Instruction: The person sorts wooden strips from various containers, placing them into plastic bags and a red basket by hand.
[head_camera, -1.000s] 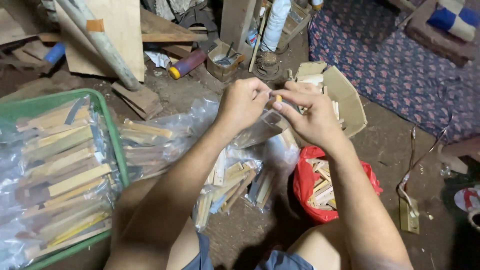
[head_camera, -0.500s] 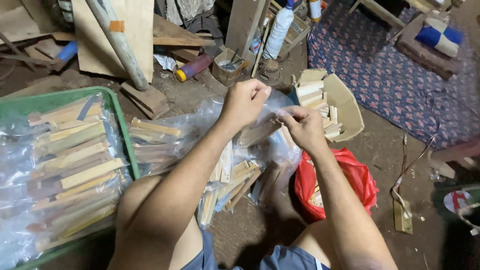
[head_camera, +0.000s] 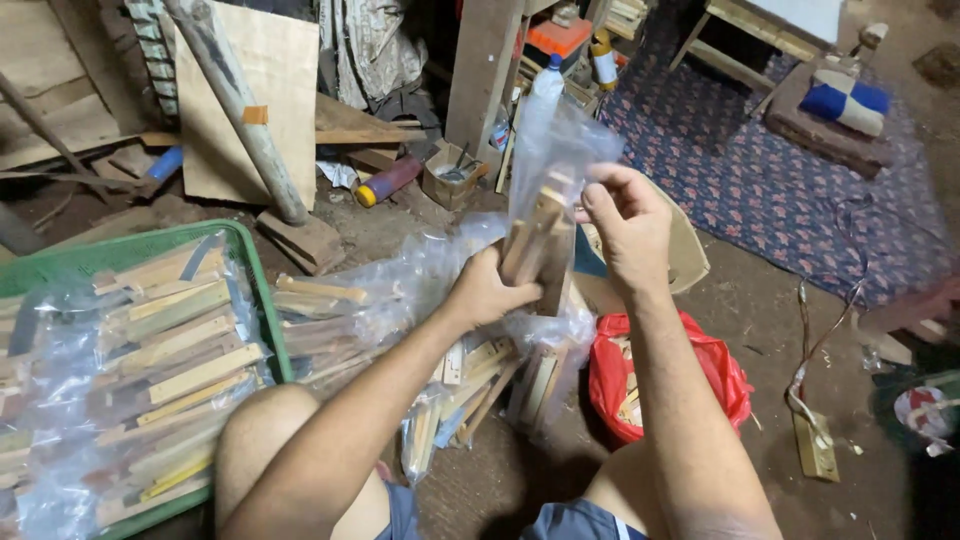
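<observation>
Clear plastic bag (head_camera: 548, 160) of wooden sticks (head_camera: 532, 245), raised above dirt floor (head_camera: 760, 330).
Left hand (head_camera: 487, 293) clenched around bag bottom; right hand (head_camera: 625, 228) pinching bag top; green crate (head_camera: 130, 250) at left.

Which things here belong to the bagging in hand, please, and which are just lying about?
In hand: clear bag, wooden sticks, left hand, right hand, green crate.
Lying about: red bag, patterned rug, bottle.

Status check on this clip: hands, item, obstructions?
Left hand grips wooden sticks in clear plastic bag. Right hand pinches bag's top. Nothing in the way.
</observation>
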